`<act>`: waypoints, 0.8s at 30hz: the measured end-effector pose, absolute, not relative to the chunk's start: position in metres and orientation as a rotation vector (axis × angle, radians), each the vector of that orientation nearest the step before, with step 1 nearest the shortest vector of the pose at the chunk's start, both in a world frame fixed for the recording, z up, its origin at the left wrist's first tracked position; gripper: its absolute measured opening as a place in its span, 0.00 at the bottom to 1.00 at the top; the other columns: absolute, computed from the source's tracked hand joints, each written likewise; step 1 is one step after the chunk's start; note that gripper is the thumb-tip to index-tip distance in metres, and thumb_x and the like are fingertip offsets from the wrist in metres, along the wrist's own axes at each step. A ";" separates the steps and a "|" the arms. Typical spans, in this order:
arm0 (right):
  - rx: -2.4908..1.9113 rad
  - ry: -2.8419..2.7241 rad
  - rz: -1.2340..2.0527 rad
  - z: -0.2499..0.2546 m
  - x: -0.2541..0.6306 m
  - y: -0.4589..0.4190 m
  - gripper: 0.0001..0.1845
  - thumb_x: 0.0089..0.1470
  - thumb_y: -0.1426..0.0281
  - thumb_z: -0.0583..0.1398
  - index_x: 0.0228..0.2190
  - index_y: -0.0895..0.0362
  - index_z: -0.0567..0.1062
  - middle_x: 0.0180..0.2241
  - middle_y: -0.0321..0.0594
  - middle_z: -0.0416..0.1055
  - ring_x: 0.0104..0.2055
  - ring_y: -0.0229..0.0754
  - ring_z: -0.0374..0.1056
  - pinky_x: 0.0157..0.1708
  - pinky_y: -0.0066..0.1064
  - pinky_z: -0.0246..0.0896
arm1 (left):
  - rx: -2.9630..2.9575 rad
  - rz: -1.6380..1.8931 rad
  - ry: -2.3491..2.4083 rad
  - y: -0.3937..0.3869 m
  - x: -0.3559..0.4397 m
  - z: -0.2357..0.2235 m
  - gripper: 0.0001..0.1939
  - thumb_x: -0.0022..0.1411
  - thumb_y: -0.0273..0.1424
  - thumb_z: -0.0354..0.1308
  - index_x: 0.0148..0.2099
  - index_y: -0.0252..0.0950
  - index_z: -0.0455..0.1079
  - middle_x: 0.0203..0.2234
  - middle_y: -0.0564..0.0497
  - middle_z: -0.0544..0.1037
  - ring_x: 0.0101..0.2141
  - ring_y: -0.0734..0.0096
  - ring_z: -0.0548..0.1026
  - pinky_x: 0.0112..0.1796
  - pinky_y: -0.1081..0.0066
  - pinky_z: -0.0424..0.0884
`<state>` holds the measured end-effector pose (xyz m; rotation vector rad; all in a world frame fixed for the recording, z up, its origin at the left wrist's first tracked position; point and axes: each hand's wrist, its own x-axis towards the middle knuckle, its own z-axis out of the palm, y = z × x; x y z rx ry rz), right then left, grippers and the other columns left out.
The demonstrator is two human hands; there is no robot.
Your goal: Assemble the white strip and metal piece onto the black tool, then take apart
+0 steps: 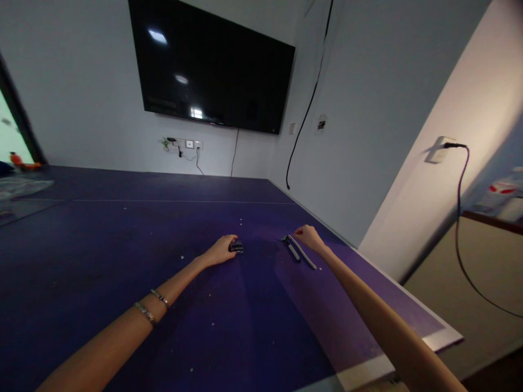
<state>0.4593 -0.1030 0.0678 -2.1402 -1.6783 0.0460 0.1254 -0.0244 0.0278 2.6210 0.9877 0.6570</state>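
Note:
My left hand (221,250) is closed around the side of a small black box-shaped object (237,247) resting on the dark blue-purple surface; its exact kind is too small to tell. Over to the right, my right hand (309,238) has its fingers curled into a pinch, and whatever may be between them is hidden. Just left of those fingertips lie two slim things side by side: a long, slightly bent grey strip (303,253) and a shorter dark tool with a grey handle part (293,250). Whether the fingertips touch the strip cannot be made out.
Small white bits are scattered over the surface (122,245). A pale edge (443,338) borders it at the right. A black cable (304,117) hangs down the wall, beside a large television (216,65). Clear plastic (24,188) lies at the far left.

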 end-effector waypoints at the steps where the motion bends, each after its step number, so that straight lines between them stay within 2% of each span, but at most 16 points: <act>1: -2.102 -1.722 0.055 0.070 0.452 -0.103 0.10 0.47 0.69 0.58 0.30 0.58 0.79 0.29 0.42 0.76 0.33 0.42 0.71 0.30 0.24 0.60 | 2.604 0.657 0.965 -0.027 0.127 0.031 0.27 0.48 0.28 0.54 0.53 0.30 0.60 0.46 0.42 0.71 0.46 0.62 0.70 0.48 0.66 0.63; 5: -1.806 -2.028 0.179 0.077 0.412 -0.107 0.16 0.46 0.67 0.60 0.38 0.58 0.77 0.36 0.43 0.75 0.37 0.42 0.70 0.37 0.28 0.62 | 2.602 0.623 0.867 -0.043 0.137 0.042 0.32 0.48 0.27 0.54 0.57 0.32 0.54 0.47 0.43 0.70 0.47 0.61 0.69 0.48 0.65 0.63; 9: -1.571 -2.216 0.292 0.081 0.374 -0.116 0.39 0.39 0.57 0.64 0.52 0.59 0.65 0.47 0.48 0.69 0.44 0.46 0.67 0.43 0.36 0.61 | 2.618 0.606 0.767 -0.061 0.146 0.049 0.34 0.50 0.28 0.55 0.59 0.33 0.51 0.50 0.41 0.68 0.50 0.60 0.67 0.49 0.64 0.63; 11: -1.524 -2.315 0.287 0.080 0.361 -0.119 0.44 0.36 0.55 0.66 0.53 0.58 0.63 0.49 0.50 0.66 0.48 0.49 0.64 0.47 0.39 0.59 | 2.612 0.594 0.733 -0.068 0.149 0.051 0.34 0.51 0.29 0.56 0.60 0.33 0.50 0.51 0.41 0.67 0.51 0.59 0.66 0.49 0.63 0.62; 14: -1.451 -2.468 0.225 0.079 0.351 -0.121 0.40 0.35 0.55 0.66 0.50 0.58 0.67 0.47 0.49 0.67 0.50 0.51 0.62 0.49 0.41 0.55 | 2.592 0.596 0.710 -0.078 0.152 0.054 0.35 0.52 0.30 0.56 0.60 0.34 0.48 0.52 0.40 0.66 0.51 0.58 0.66 0.49 0.62 0.62; 19: -1.430 -2.548 0.121 0.078 0.346 -0.122 0.29 0.39 0.59 0.66 0.43 0.59 0.72 0.42 0.48 0.69 0.46 0.49 0.64 0.46 0.38 0.57 | 2.561 0.590 0.680 -0.086 0.157 0.057 0.36 0.52 0.30 0.57 0.61 0.33 0.47 0.51 0.39 0.67 0.50 0.57 0.67 0.48 0.62 0.63; 24: -1.426 -2.555 0.151 0.081 0.357 -0.119 0.29 0.40 0.57 0.64 0.43 0.59 0.72 0.42 0.47 0.68 0.45 0.48 0.64 0.45 0.37 0.58 | 2.604 0.650 0.747 -0.085 0.158 0.051 0.35 0.55 0.36 0.54 0.61 0.33 0.46 0.55 0.38 0.62 0.54 0.56 0.62 0.52 0.60 0.59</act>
